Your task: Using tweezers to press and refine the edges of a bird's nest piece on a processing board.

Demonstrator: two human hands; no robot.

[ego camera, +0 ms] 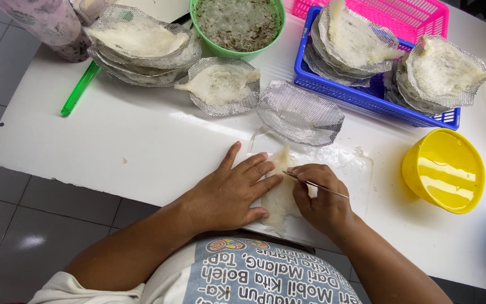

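Observation:
A pale, translucent white nest piece (279,197) lies on a clear wet plate (355,169) at the table's near edge. My left hand (229,194) lies flat with its fingers spread, pressing on the piece's left side. My right hand (322,197) is closed on thin metal tweezers (316,184), whose tip touches the piece near my left fingertips. An empty wire mesh cup (300,114) sits just beyond the plate.
A mesh cup with a white piece (220,85) and a stack of filled mesh cups (142,45) stand at the back left. A green bowl (237,25), a blue basket (367,93) with filled cups, a pink basket (406,14), a yellow bowl (442,169) and a green stick (80,88) surround them.

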